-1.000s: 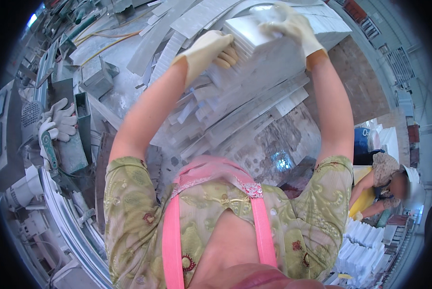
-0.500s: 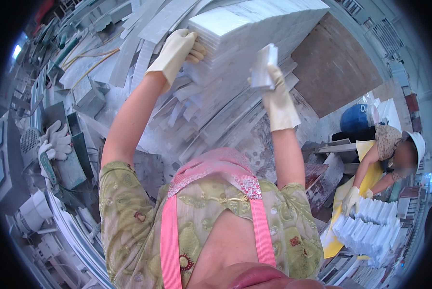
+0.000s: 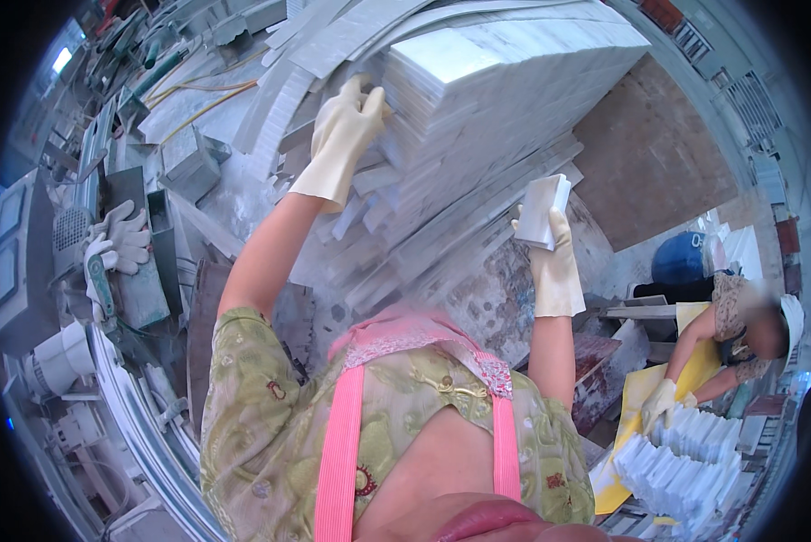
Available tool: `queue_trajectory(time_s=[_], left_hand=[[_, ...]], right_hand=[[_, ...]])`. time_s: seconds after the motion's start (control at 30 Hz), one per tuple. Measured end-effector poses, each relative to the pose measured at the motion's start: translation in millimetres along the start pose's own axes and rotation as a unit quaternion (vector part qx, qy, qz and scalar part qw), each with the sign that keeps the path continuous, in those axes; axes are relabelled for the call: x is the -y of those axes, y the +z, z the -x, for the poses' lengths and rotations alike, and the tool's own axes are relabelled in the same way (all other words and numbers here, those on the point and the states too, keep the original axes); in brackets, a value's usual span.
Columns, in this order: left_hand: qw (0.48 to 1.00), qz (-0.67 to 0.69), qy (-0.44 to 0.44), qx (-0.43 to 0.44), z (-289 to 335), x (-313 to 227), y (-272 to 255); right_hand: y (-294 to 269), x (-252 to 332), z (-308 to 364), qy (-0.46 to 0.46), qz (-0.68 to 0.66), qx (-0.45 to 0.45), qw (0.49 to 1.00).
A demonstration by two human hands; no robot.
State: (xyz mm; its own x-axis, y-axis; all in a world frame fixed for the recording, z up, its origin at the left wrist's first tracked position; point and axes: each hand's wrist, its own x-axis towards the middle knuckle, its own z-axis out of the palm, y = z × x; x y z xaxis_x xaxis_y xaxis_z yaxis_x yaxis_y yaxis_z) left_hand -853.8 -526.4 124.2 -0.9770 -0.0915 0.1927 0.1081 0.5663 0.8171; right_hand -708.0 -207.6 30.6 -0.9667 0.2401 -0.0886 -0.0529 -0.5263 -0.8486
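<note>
My right hand (image 3: 557, 257), in a cream rubber glove, is closed around a small bundle of white marble strips (image 3: 543, 210), held upright to the right of the big stack. My left hand (image 3: 346, 117), gloved the same way, is at the left end of that tall stack of white marble slabs (image 3: 523, 104). Its fingers curl, their tips partly hidden; what they grip, if anything, cannot be made out. Under and beside the stack lie many loose marble strips (image 3: 369, 226), partly blurred.
Long grey slabs (image 3: 333, 45) lie beyond my left hand. A brown board (image 3: 649, 154) is right of the stack, near a blue drum (image 3: 678, 260). At the lower right a co-worker (image 3: 735, 330) handles white strips (image 3: 681, 461). White gloves (image 3: 121, 239) hang at the left.
My right hand has come down toward me and rightward with the marble strips. My left hand has slipped off the stack's top corner and sits lower along its left side.
</note>
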Motion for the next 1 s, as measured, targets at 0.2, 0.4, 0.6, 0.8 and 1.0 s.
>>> queue_trajectory(time_s=[0.2, 0.4, 0.6, 0.8, 1.0], left_hand=[[0.984, 0.169, -0.059, 0.027, -20.0, -17.0, -28.5], [0.98, 0.166, -0.056, 0.091, -1.7, -26.4, -28.9], [0.886, 0.19, -0.103, 0.41, 92.0, -14.1, 45.0], [0.761, 0.135, -0.16, 0.614, 135.4, 29.0, 148.6], [0.72, 0.169, -0.174, 0.65, 157.0, 66.5, 169.5]], right_hand=[[-18.3, -4.3, 5.5, 0.02, -0.002, -0.02, 1.0], [-26.4, -4.9, 18.2, 0.039, -0.035, -0.057, 0.997], [-22.3, -13.0, 51.1, -0.066, 0.265, -0.05, 0.961], [-9.9, -44.8, 89.2, -0.124, 0.68, 0.002, 0.723], [7.1, -56.5, 109.0, -0.074, 0.757, -0.016, 0.649]])
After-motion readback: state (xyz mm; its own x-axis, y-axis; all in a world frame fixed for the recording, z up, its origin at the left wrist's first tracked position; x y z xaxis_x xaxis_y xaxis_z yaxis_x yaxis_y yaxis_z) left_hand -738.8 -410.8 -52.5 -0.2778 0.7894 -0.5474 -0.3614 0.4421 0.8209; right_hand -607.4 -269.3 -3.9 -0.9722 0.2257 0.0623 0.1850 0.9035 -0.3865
